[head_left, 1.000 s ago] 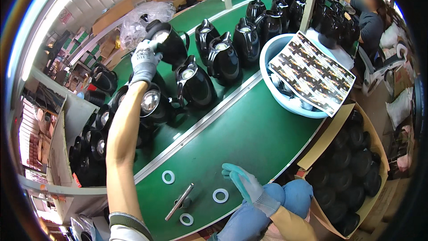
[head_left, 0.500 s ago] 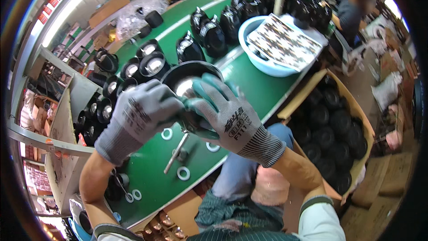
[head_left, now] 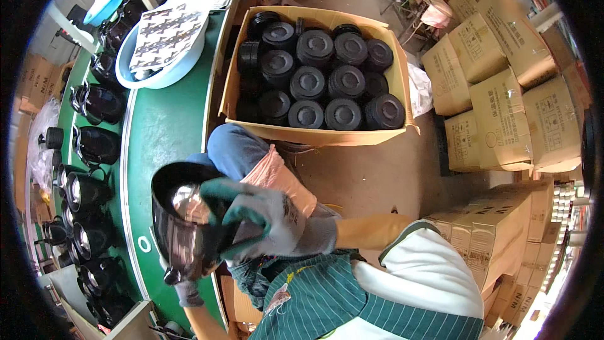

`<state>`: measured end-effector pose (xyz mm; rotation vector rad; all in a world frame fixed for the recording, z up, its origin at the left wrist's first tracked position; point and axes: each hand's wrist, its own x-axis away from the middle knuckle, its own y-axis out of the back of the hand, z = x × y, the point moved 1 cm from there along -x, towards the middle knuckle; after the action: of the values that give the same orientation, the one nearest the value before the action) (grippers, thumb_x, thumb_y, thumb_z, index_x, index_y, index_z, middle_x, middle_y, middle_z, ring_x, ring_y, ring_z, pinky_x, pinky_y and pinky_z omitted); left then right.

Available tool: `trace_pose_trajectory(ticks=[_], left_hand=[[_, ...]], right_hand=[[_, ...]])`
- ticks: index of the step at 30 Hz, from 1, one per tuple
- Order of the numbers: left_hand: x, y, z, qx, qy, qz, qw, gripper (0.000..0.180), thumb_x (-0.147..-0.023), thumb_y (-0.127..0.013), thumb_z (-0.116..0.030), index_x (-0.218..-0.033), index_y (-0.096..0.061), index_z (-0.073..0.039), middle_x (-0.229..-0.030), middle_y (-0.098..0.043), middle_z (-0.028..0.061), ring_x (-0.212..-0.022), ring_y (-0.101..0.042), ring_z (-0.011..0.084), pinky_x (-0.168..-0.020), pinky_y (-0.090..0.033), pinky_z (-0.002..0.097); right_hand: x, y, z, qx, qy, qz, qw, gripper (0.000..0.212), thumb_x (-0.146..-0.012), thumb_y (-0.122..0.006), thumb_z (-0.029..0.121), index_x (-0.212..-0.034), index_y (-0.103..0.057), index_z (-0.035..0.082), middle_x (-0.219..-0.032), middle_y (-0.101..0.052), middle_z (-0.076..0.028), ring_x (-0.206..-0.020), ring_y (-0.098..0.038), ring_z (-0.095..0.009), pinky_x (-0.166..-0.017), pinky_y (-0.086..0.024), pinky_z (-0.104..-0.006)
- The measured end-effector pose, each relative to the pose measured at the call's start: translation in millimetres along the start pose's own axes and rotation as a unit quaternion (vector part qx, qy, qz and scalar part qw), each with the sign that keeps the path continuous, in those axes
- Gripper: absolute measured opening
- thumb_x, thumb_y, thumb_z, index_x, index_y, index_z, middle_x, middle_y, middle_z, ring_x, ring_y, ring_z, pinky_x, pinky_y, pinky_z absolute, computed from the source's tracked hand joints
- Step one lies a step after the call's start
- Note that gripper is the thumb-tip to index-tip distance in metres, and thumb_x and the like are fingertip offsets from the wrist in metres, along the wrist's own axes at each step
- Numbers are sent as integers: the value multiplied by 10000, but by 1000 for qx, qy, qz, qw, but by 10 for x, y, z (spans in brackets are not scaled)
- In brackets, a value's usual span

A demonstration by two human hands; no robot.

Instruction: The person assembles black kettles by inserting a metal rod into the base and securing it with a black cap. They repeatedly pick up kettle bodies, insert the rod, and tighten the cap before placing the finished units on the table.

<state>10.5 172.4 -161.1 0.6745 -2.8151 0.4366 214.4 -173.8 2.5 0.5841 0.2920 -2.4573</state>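
Observation:
A glossy black jug body (head_left: 196,245) with a wide rim and a shiny metal interior is tilted in front of me, over the green bench's near edge. My right hand (head_left: 267,220), in a grey and green glove, closes on its right side, fingers curled at the rim. Low on the jug's outside, my gloved left hand (head_left: 189,293) supports it; most of its fingers are hidden behind the jug. A white ring (head_left: 145,243) lies on the green bench (head_left: 165,129) just left of the jug.
Black jugs (head_left: 94,145) line the bench's left side. A blue basin (head_left: 195,56) holding a patterned sheet stands further back. An open carton (head_left: 314,135) of round black parts is ahead on the right. Stacked closed cartons (head_left: 497,119) stand at the far right.
My view has swung to the right, toward the open carton. The jug body has moved with my hands from above the bench toward my lap and is tilted differently.

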Motion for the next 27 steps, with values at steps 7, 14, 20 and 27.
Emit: trace_pose_trajectory(ticks=[7, 14, 20, 27], left_hand=[[-168, -762, 267, 202, 139, 2, 969, 590, -987, -623, -41, -1544, -437, 17, -1524, -518, 208, -1294, -613, 319, -1084, -531, 454], [-109, -828, 113, 226, 162, 12, 960, 581, -995, -614, -47, -1545, -436, 13, -1526, -516, 207, -1293, -614, 320, -1080, -536, 460], [-56, -973, 91, 270, 187, 45, 944, 574, -1001, -607, -53, -1546, -436, 9, -1527, -515, 205, -1291, -615, 322, -1077, -540, 465], [-66, -1021, 16, 278, 205, 88, 934, 566, -1009, -599, -60, -1547, -435, 5, -1528, -514, 204, -1290, -617, 323, -1073, -544, 471]], right_hand=[[186, 470, 58, -130, -164, 60, 976, 558, -867, -845, 180, -1342, -604, 14, -1505, -512, -234, -1420, -503, -296, -1132, -453, -389], [749, 3393, -821, 733, -385, -71, 557, 1309, -647, -903, 580, -1619, -227, 21, -1500, -448, -299, -1381, -461, -455, -1154, -383, -549], [1002, 3980, -856, 686, -505, -61, 521, 1327, -615, -933, 460, -1663, -125, 361, -1645, -300, -259, -1487, -363, -437, -1191, -354, -556], [-401, 1618, -56, 427, -64, -23, 901, 1137, -624, -971, 405, -1551, -415, 51, -1448, -525, -188, -1342, -519, -350, -1148, -427, -480]])
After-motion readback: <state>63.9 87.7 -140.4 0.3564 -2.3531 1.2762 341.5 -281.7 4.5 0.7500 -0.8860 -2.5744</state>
